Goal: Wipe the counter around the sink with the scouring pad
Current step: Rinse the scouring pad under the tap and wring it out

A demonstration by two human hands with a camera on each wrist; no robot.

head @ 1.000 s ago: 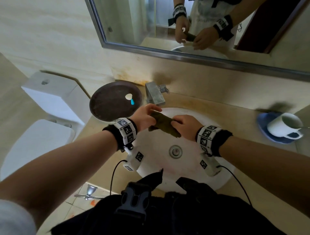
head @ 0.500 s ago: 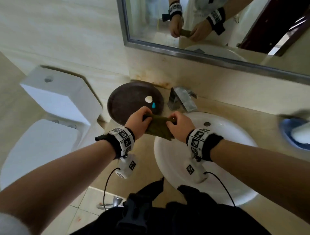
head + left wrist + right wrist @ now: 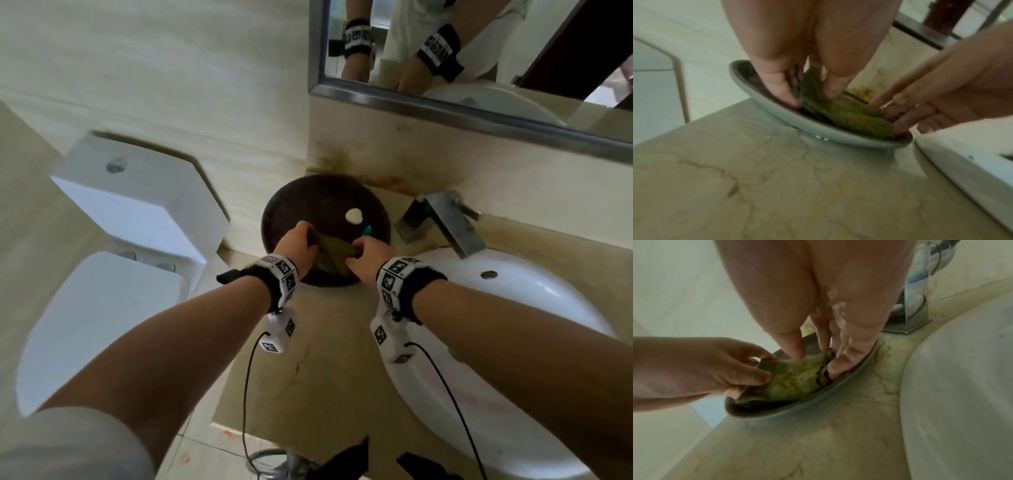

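A green scouring pad (image 3: 330,255) (image 3: 840,110) (image 3: 795,379) lies stretched inside a dark round plate (image 3: 308,202) (image 3: 777,112) (image 3: 842,386) on the beige counter (image 3: 325,377), left of the white sink (image 3: 513,325). My left hand (image 3: 298,245) (image 3: 807,91) pinches the pad's left end between thumb and fingers. The pad's right end is pinched by my right hand (image 3: 366,257) (image 3: 818,353). Both hands reach down into the plate.
A small white piece (image 3: 354,216) and a blue bit (image 3: 367,231) lie in the plate. A metal tap (image 3: 442,222) stands behind the sink. A toilet (image 3: 113,274) is at the left below the counter edge. A mirror (image 3: 479,51) hangs above.
Both hands have carried the pad leftward from over the sink basin to the dark plate and lowered it into the plate.
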